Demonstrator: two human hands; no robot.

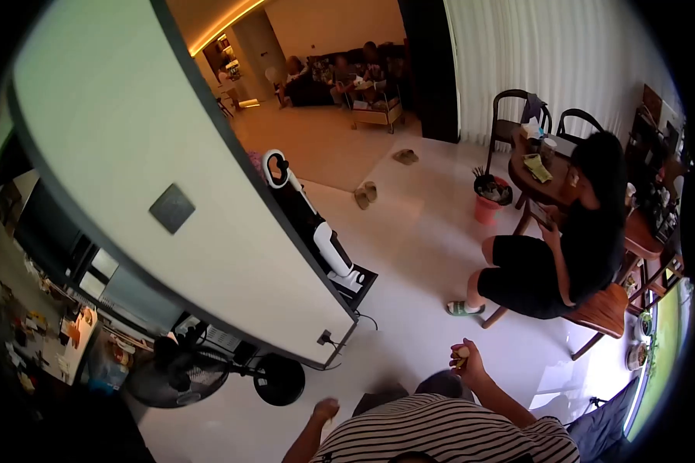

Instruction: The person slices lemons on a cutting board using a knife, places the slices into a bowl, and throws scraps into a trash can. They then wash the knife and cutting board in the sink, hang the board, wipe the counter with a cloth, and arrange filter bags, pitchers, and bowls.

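My right hand (466,367) is raised in front of my striped shirt, its fingers curled round a small pale, yellowish roundish thing (462,353). Its exact kind is too small to make out. Lower and to the left, my left hand (327,408) hangs beside my body with the fingers curled in. Whatever it may hold is hidden. Both hands are over the pale shiny floor, and neither touches any furniture.
Left stands a wall end (232,231) with a white upright vacuum cleaner (332,245) beside it and a black fan (179,378) below. At right a person (587,239) sits by a wooden table (527,182). A red bucket (487,208) and slippers (366,195) are ahead.
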